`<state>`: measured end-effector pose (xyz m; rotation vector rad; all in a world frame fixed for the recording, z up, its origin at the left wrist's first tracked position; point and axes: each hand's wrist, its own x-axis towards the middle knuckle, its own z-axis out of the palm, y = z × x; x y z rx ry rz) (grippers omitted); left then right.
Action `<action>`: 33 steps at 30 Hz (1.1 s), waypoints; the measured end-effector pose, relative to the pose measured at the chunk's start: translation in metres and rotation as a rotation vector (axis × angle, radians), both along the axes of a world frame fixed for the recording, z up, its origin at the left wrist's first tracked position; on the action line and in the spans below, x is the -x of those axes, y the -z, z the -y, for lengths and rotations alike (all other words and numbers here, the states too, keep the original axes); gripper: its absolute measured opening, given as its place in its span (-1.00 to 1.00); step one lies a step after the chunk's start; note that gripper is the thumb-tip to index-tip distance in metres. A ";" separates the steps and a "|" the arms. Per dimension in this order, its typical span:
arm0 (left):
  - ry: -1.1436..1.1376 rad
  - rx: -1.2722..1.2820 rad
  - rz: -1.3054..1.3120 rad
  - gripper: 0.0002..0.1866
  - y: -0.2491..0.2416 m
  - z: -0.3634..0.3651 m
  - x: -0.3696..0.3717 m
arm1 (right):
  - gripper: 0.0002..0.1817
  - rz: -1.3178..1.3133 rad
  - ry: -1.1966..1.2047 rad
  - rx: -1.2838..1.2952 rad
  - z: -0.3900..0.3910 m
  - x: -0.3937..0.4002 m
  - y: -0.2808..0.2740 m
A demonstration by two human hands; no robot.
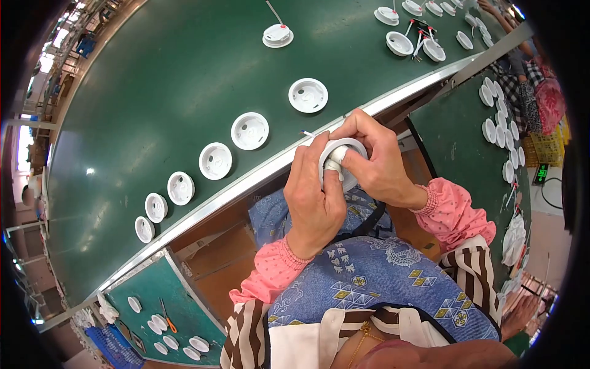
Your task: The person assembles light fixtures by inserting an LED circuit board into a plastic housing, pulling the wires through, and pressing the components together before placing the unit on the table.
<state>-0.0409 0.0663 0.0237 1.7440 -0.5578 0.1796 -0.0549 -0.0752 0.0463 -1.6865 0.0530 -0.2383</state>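
Observation:
A white round plastic housing is tilted between my two hands, its hollow side towards me. My left hand grips its left side, fingers behind the rim and thumb inside. My right hand closes round the upper right side, with its thumb pressed into the hollow too. Both thumb tips wear white covers. A short wire end sticks out beyond my left fingertips. What the thumbs press on inside is hidden. Just past my hands, an open white housing lies on the green table.
Several more housings form a row along the table's metal edge. A capped white unit with a wire sits farther back. Orange-handled scissors lie on the lower-left side table. Another person's hand shows at lower right.

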 end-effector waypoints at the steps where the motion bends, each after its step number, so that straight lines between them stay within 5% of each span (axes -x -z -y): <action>1: 0.022 -0.015 -0.006 -0.61 0.003 -0.001 0.001 | -0.87 -0.012 -0.004 -0.006 0.000 0.002 -0.001; 3: 0.062 -0.034 0.021 -0.59 0.006 -0.002 -0.007 | -0.88 -0.034 -0.003 0.017 0.004 -0.001 0.005; 8: 0.215 0.123 -0.385 -0.64 0.007 -0.010 -0.026 | -0.85 -0.128 -0.102 -0.078 0.013 -0.014 -0.002; 14: 0.335 0.272 -0.749 -0.62 -0.003 -0.023 -0.040 | -0.61 -0.294 -0.227 -0.209 0.023 -0.009 -0.022; 27: 0.514 0.487 -0.773 -0.25 -0.002 -0.035 -0.044 | -0.47 -0.237 -0.115 -0.262 0.028 0.004 -0.025; 33: 0.500 0.434 -0.696 -0.33 -0.002 -0.032 -0.043 | -0.41 -0.134 -0.155 -0.312 0.027 0.009 -0.023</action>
